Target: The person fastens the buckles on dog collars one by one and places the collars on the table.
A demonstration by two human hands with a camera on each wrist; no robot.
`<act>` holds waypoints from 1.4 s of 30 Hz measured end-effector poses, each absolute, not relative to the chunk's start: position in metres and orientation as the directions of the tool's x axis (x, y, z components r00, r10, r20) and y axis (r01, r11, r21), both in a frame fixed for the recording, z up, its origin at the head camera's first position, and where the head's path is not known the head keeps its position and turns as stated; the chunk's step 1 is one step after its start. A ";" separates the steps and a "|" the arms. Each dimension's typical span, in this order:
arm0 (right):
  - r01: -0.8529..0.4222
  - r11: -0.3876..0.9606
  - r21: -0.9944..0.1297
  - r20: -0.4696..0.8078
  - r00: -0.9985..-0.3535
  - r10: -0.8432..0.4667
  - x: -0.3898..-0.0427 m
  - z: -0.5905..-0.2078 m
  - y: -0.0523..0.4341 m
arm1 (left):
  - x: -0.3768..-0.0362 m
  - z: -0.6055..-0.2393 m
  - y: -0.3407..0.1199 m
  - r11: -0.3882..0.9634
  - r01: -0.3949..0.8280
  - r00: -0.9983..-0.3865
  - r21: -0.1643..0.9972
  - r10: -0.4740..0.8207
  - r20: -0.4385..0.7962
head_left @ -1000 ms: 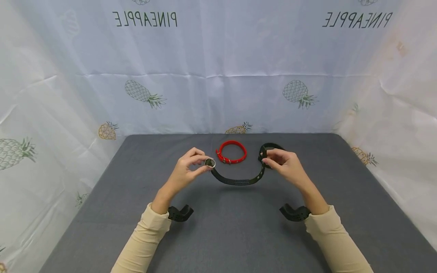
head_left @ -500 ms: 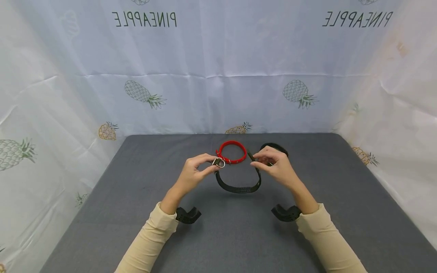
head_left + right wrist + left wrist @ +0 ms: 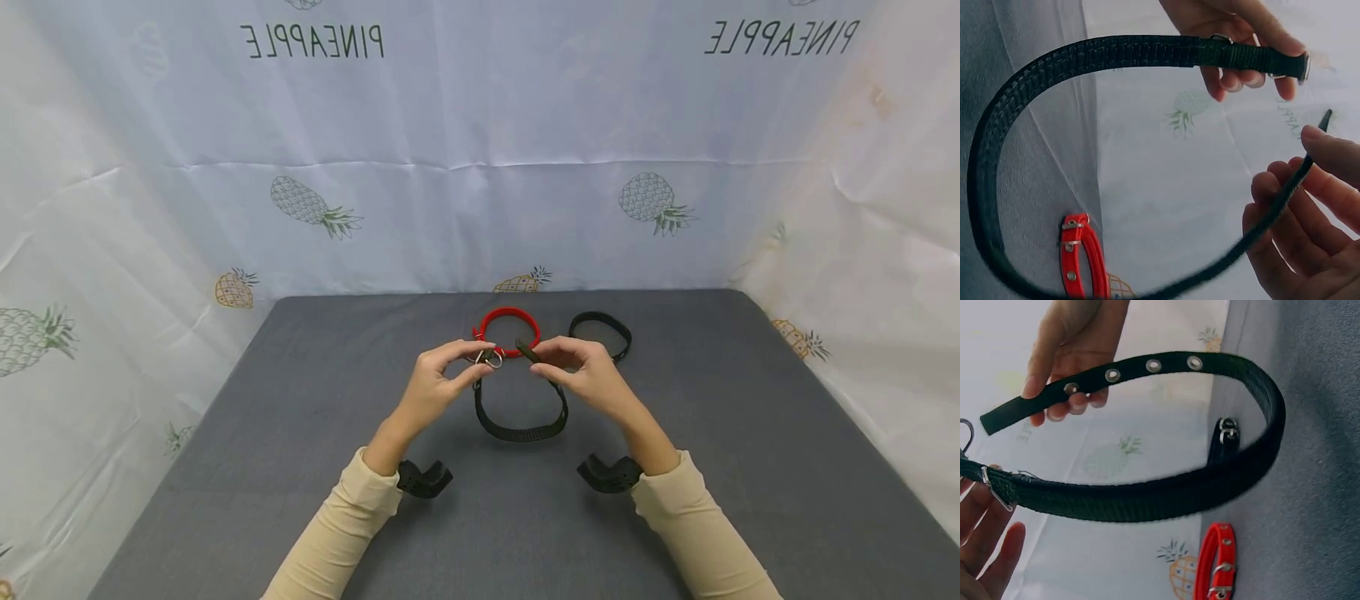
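The black collar [image 3: 520, 421] is pinched at its buckle [image 3: 487, 358] by the left hand [image 3: 435, 385] and at its strap tip [image 3: 527, 350] by the right hand [image 3: 588, 375]; if misaimed, the limp tip could be bent past the buckle.

Three collars — two black [image 3: 520, 421] [image 3: 600, 332], one red [image 3: 510, 332] — two hands [image 3: 433, 385] [image 3: 588, 377].
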State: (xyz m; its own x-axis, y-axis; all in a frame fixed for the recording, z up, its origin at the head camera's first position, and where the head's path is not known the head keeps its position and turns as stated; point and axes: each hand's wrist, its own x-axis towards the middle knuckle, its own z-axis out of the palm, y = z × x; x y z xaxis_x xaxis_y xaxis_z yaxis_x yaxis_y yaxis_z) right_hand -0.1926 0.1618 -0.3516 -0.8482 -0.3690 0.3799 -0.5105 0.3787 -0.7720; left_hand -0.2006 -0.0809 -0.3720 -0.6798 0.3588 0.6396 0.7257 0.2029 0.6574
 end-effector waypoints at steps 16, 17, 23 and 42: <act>-0.509 0.357 -0.783 0.358 -0.838 -0.412 -0.190 -0.357 0.147 | -0.197 -0.379 -0.081 0.208 0.698 -0.711 0.686 0.322 0.626; -0.511 0.360 -0.780 0.358 -0.837 -0.413 -0.190 -0.357 0.147 | -0.197 -0.379 -0.081 0.212 0.696 -0.712 0.686 0.323 0.623; -0.513 0.359 -0.780 0.358 -0.836 -0.415 -0.189 -0.356 0.145 | -0.197 -0.380 -0.080 0.226 0.698 -0.711 0.679 0.328 0.622; -0.487 0.327 -0.810 0.340 -0.844 -0.414 -0.190 -0.357 0.145 | -0.197 -0.381 -0.080 0.148 0.667 -0.724 0.730 0.358 0.590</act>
State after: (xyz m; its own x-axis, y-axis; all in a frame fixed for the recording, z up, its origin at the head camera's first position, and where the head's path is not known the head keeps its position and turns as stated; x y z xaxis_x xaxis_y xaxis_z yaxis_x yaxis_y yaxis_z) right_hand -0.1896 0.1452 -0.3575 -0.8442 -0.4145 0.3400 -0.4867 0.3266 -0.8102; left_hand -0.1967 -0.0802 -0.3812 -0.7242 0.3576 0.5896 0.6674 0.1483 0.7298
